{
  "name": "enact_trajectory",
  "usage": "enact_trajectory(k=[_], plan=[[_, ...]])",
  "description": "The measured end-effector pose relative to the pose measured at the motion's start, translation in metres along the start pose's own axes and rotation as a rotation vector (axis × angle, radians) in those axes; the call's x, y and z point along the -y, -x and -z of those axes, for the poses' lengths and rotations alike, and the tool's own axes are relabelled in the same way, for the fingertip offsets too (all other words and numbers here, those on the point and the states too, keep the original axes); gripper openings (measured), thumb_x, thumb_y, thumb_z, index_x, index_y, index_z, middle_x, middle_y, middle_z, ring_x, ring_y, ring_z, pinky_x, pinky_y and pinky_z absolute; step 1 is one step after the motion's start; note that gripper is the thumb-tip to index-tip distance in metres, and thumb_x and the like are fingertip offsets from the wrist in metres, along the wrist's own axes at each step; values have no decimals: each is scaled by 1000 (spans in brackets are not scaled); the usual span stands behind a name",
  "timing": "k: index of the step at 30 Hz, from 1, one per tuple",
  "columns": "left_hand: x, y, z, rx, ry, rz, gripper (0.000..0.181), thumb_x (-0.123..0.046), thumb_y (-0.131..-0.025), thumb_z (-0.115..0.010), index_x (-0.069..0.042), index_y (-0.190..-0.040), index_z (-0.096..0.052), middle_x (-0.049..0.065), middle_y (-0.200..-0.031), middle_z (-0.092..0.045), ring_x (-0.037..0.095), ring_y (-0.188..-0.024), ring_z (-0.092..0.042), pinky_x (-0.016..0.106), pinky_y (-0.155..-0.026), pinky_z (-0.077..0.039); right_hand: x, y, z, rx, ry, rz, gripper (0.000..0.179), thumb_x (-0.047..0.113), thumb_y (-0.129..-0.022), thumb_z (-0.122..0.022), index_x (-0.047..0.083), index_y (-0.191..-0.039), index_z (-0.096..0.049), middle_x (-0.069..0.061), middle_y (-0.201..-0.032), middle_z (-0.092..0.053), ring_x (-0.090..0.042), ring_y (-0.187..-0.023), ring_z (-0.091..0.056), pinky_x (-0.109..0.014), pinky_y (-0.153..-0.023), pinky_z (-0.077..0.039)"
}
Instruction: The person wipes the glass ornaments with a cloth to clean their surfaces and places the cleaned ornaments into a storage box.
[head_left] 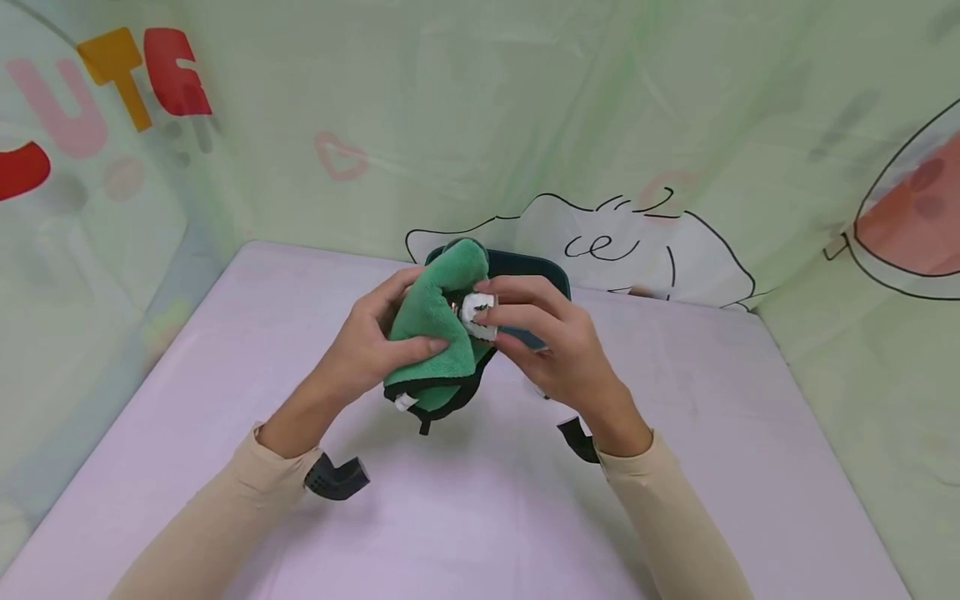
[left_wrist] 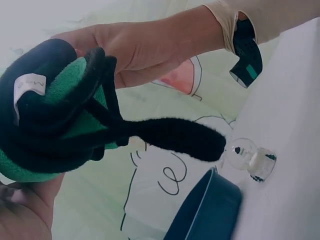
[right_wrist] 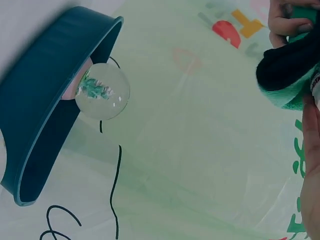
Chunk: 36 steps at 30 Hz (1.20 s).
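My left hand (head_left: 371, 333) grips a green plush piece (head_left: 431, 333) with black edging, thumb on its front. In the left wrist view a black strap (left_wrist: 180, 140) and a white tag (left_wrist: 30, 86) show on it. With thumb and fingers my right hand (head_left: 562, 346) pinches a small white piece (head_left: 477, 315) with dark marks, right at a fold of the plush. Its far end is hidden there. It resembles the white base of the small snow globe (left_wrist: 261, 164) standing on the table. Both hands are raised above the table.
A teal basin (head_left: 528, 265) stands behind the hands, partly hidden by them. In the right wrist view a clear globe with green inside (right_wrist: 103, 92) overlaps its rim. Pale cloth covers the table (head_left: 465, 533); printed curtains (head_left: 480, 100) hang behind. Black wrist mounts (head_left: 337, 477) jut from both sleeves.
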<state>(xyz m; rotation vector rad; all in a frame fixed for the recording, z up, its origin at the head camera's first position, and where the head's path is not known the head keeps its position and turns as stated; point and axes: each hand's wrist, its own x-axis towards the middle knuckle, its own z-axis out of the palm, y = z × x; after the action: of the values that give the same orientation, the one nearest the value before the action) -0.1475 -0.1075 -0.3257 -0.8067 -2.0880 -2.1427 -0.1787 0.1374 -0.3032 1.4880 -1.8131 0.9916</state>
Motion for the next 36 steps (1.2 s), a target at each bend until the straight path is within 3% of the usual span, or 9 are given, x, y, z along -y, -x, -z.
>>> enact_trajectory(k=[5, 12, 17, 23, 31, 36], plan=[[1, -1, 1, 33, 56, -3, 66, -14, -88, -78, -10, -146, -48, 10, -128, -58, 29, -112, -60, 37, -92, -54, 0, 2, -2, -11, 35, -5, 21, 20, -98, -68, 2, -110, -69, -21, -119, -63, -27, -104, -65, -25, -93, -54], [6, 1, -1, 29, 65, -117, 68, -12, -87, -79, -7, -146, -47, 8, -127, -59, 28, -108, -60, 35, -92, -53, 2, 2, -3, -17, -67, -114, 41, 25, -91, -77, -3, -118, -65, -18, -117, -64, -25, -106, -65, -28, -87, -58], [9, 2, -2, 3, 36, -185, 68, -16, -86, -81, -5, -144, -47, 8, -121, -65, 27, -102, -63, 36, -87, -54, 5, 1, -3, -38, -133, -204, 49, 29, -88, -80, -5, -119, -64, -14, -112, -68, -21, -96, -69, -32, -82, -60], [11, 2, -5, -9, -2, -251, 67, -2, -85, -78, 0, -142, -43, 14, -121, -65, 28, -101, -63, 36, -88, -54, 7, 1, -4, -55, -173, -318, 55, 42, -91, -75, -3, -120, -64, -11, -104, -72, -18, -85, -71, -32, -79, -60], [9, 3, -8, -25, -113, -291, 70, 12, -80, -74, 0, -142, -43, 19, -123, -65, 26, -103, -62, 35, -88, -52, 7, 2, -1, -34, -203, -382, 51, 43, -96, -70, 0, -122, -64, -7, -94, -71, -15, -82, -67, -27, -78, -59], [7, 4, -7, -38, -186, -272, 73, 11, -79, -76, -5, -143, -44, 16, -127, -65, 25, -107, -59, 35, -90, -49, 8, 2, 2, -29, -292, -479, 30, 21, -98, -69, 2, -121, -66, -5, -91, -69, -16, -81, -64, -26, -75, -57]])
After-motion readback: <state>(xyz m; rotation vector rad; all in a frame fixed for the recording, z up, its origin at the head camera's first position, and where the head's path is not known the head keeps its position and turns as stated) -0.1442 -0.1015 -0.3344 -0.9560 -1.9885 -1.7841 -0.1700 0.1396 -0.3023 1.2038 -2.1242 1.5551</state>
